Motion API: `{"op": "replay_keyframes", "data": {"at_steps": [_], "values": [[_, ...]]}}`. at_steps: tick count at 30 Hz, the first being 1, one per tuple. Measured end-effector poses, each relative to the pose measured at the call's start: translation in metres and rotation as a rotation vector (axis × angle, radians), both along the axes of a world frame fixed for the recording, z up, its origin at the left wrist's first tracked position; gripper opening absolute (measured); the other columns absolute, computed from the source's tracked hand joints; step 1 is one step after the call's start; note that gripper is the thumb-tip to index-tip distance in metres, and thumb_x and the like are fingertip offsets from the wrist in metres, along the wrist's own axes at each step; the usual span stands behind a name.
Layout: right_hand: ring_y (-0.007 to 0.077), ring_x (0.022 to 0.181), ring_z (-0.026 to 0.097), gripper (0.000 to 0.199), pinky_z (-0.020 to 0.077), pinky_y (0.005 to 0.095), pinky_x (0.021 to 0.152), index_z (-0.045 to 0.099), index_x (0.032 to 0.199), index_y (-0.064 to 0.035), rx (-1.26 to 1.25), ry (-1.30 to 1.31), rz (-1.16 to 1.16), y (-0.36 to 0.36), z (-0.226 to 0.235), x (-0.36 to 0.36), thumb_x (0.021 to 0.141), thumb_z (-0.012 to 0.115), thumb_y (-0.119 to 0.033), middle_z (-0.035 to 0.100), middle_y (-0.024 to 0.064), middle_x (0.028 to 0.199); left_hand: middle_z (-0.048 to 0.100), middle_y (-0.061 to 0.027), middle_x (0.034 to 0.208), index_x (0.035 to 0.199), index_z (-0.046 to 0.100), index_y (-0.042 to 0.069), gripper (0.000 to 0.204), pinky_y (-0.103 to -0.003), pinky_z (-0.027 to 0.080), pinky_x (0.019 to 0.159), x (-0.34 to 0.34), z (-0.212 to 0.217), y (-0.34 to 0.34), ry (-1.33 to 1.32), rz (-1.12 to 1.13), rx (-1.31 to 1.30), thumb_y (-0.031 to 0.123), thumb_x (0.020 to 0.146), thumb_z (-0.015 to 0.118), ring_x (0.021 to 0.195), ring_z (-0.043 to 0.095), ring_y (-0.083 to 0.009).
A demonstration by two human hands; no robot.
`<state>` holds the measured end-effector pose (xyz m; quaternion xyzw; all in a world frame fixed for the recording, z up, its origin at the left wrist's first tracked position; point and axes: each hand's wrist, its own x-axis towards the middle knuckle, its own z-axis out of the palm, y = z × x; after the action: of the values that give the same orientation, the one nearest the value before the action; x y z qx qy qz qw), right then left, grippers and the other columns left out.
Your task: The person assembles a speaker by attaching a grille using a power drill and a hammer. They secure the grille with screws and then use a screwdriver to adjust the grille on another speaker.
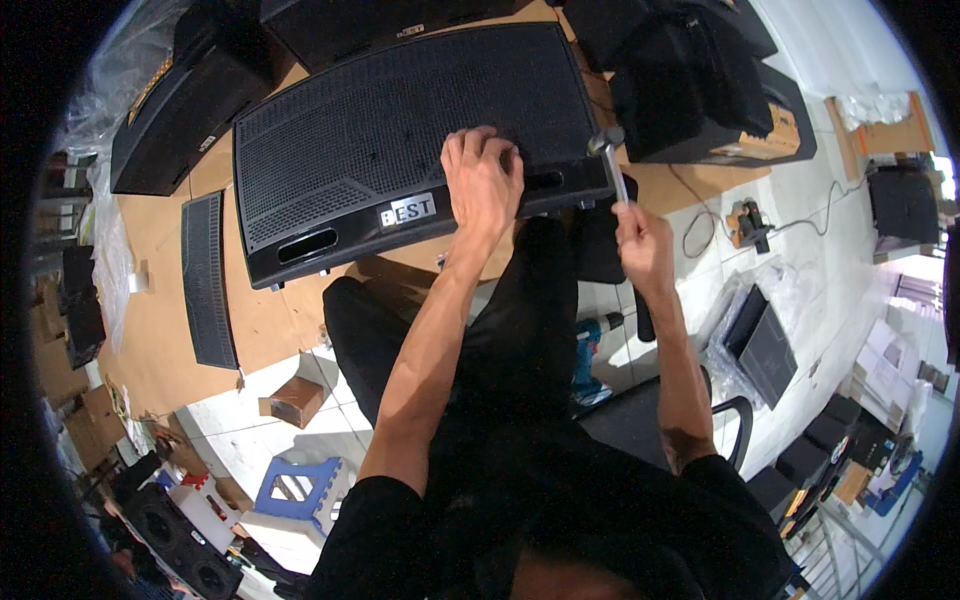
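The left hand (pixel 483 178) is pressing flat, fingers spread, on the black speaker grille (pixel 400 110) while the right hand (pixel 640 238) is gripping a hammer (pixel 610 160), its head seemingly touching the grille's edge.

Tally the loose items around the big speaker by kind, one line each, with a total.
Hammer, in right hand: 1
Separate grille on cardboard: 1
Small brown box: 1
Blue stool: 1
Total: 4
The left hand presses on the big speaker.
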<state>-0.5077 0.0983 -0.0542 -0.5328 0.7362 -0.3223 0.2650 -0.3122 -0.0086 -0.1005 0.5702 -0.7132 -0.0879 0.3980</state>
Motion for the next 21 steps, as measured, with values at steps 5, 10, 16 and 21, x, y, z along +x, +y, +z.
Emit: {"op": "replay_keyframes", "data": {"at_steps": [5, 10, 16, 21], "values": [[0.0101, 0.049, 0.039, 0.027, 0.0336, 0.0302, 0.045, 0.066, 0.106, -0.0014, -0.096, -0.166, -0.174, 0.004, 0.022, 0.015, 0.097, 0.053, -0.023, 0.043, 0.0069, 0.054, 0.061, -0.0105, 0.107, 0.084, 0.069, 0.003, 0.011, -0.043, 0.038, 0.097, 0.001, 0.000, 0.000, -0.005, 0.004, -0.013, 0.011, 0.076, 0.070, 0.109, 0.050, -0.0305], [0.0121, 0.050, 0.041, 0.025, 0.0339, 0.0310, 0.046, 0.064, 0.099, -0.0004, 0.070, 0.093, -0.008, -0.005, 0.009, 0.000, 0.097, 0.053, -0.022, 0.044, 0.0109, 0.054, 0.061, -0.0104, 0.107, 0.084, 0.069, 0.003, 0.011, -0.043, 0.038, 0.097, 0.001, -0.002, 0.001, 0.019, -0.002, -0.017, 0.011, 0.076, 0.070, 0.109, 0.050, -0.0306], [0.0170, 0.049, 0.043, 0.026, 0.0362, 0.0358, 0.048, 0.062, 0.092, 0.0009, 0.002, 0.135, 0.036, 0.002, -0.004, 0.000, 0.096, 0.052, -0.023, 0.047, 0.0153, 0.057, 0.063, -0.0107, 0.103, 0.084, 0.069, 0.003, 0.011, -0.043, 0.039, 0.096, -0.003, 0.000, 0.000, 0.037, -0.004, -0.034, 0.012, 0.077, 0.070, 0.108, 0.052, -0.0314], [0.0146, 0.049, 0.046, 0.028, 0.0361, 0.0345, 0.046, 0.062, 0.087, 0.0018, 0.006, -0.075, -0.064, -0.004, 0.000, 0.011, 0.096, 0.053, -0.024, 0.049, 0.0123, 0.056, 0.063, -0.0124, 0.093, 0.083, 0.067, 0.003, 0.006, -0.042, 0.043, 0.084, 0.008, -0.001, 0.004, 0.228, -0.024, -0.130, 0.008, 0.080, 0.068, 0.094, 0.055, -0.0309]]}}
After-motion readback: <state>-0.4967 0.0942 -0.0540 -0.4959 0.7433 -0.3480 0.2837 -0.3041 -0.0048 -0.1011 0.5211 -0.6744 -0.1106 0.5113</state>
